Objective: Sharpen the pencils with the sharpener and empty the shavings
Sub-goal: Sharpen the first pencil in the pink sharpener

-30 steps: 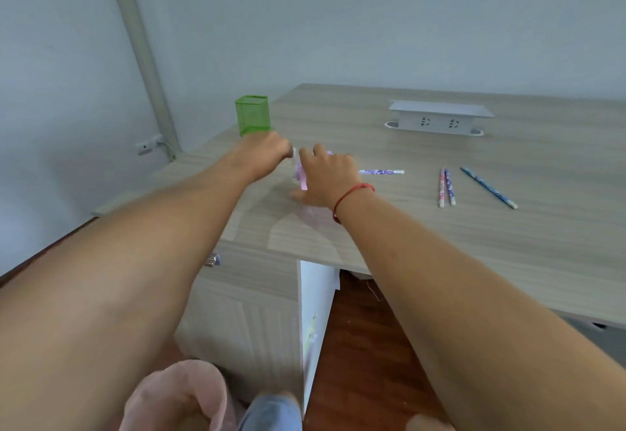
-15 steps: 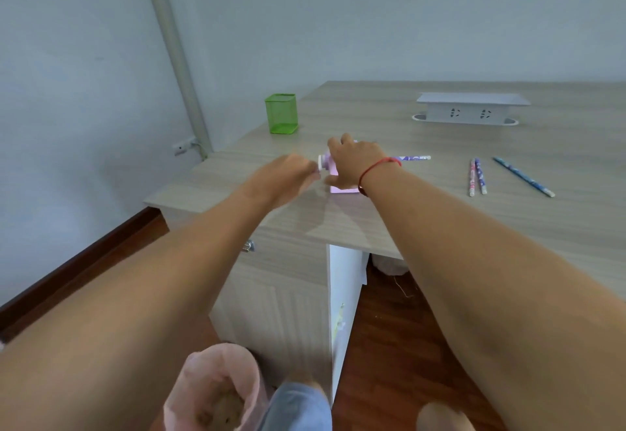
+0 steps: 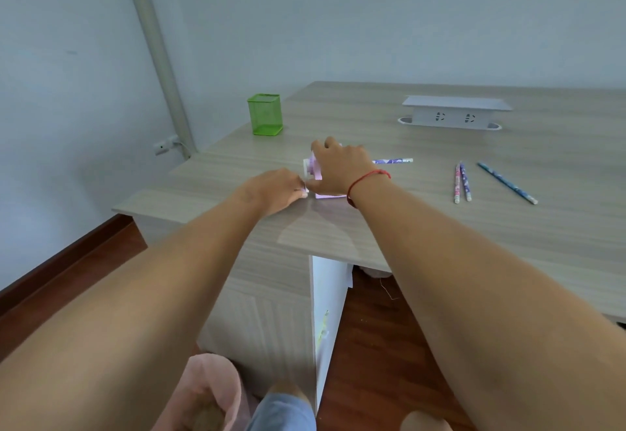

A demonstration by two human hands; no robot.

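A pink and white crank sharpener (image 3: pixel 313 168) stands on the wooden desk (image 3: pixel 423 227). My right hand (image 3: pixel 338 169) grips its body from above and hides most of it. My left hand (image 3: pixel 279 190) pinches the white crank handle at the sharpener's left side. A purple patterned pencil (image 3: pixel 393 161) sticks out of the sharpener to the right. Two pencils (image 3: pixel 461 182) lie side by side further right, and a blue pencil (image 3: pixel 507 183) lies at a slant beyond them.
A green mesh pen holder (image 3: pixel 265 114) stands at the desk's back left. A white socket box (image 3: pixel 454 113) sits at the back. On the floor below is a bin with a pink bag (image 3: pixel 206 393). A pipe (image 3: pixel 152 44) runs up the wall.
My left hand has moved down and toward me on the crank, from the sharpener's far side to its near side. The camera view shifted left.
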